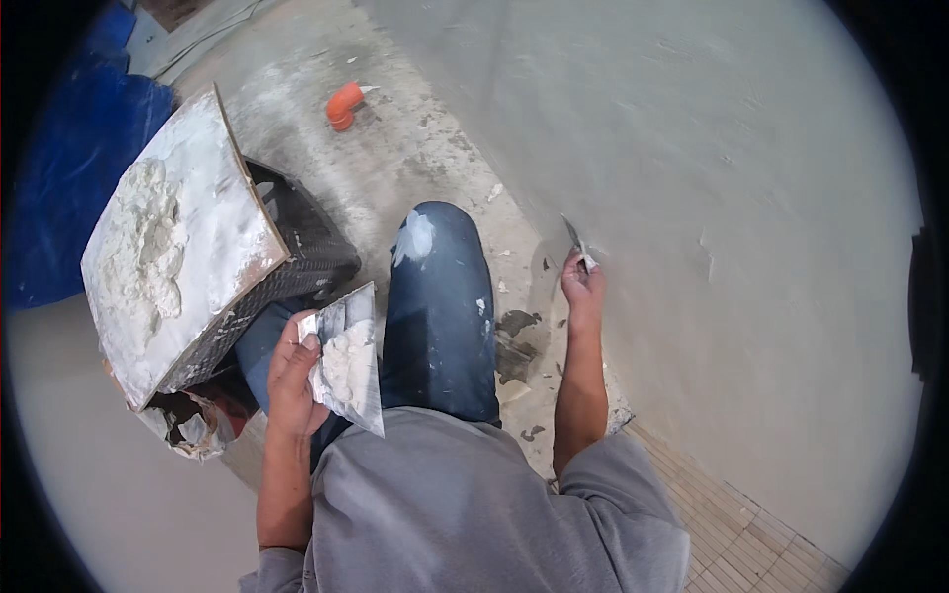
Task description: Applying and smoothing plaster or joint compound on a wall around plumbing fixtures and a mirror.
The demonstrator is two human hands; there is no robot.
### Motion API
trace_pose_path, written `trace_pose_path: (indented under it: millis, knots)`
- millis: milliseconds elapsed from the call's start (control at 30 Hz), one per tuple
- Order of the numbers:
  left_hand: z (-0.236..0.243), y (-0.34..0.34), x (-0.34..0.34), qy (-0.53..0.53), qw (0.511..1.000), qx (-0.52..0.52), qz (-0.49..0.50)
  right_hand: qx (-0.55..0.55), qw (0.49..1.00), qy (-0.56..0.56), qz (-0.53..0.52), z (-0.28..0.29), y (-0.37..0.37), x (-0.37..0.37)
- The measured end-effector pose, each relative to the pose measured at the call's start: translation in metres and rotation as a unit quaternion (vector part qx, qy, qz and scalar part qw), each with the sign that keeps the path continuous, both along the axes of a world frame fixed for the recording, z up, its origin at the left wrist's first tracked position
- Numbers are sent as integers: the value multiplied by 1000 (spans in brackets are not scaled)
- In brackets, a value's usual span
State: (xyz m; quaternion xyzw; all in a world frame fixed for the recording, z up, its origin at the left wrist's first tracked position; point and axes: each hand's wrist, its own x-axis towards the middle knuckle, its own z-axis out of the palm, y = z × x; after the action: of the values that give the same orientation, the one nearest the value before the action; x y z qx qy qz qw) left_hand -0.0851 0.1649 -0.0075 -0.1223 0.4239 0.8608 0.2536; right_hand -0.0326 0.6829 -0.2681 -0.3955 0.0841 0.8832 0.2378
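My left hand (289, 381) grips a wide metal scraper (344, 312) in front of my lap, its blade loaded with a lump of white putty (346, 368). Out to the right, a small putty knife (572, 234) is held in the closed fingers of my right hand (583, 285). Its thin blade points away from me, at or close to the smooth grey wall (751, 188); I cannot tell whether it touches. Left of my knees, a white-smeared board (219, 222) carries a large mound of putty (144, 247).
The board rests on a dark plastic crate (321, 237). An orange pipe elbow (341, 107) lies on the dusty concrete floor (415, 148). At far left is a blue sheet (74, 188); a crumpled bag (203, 435) sits below the board. Tan tiles (732, 524) run at lower right.
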Motion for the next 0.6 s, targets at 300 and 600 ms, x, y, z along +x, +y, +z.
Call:
trace_pose_path:
  millis: [300, 600]
  knots:
    - [-3, -7, 1, 4, 1000, 0, 5, 239, 970, 46, -2, 191, -65, 53]
    - [-8, -3, 2, -4, 1000, 1, -7, 186, 958, -182, 120, -45, -55, 47]
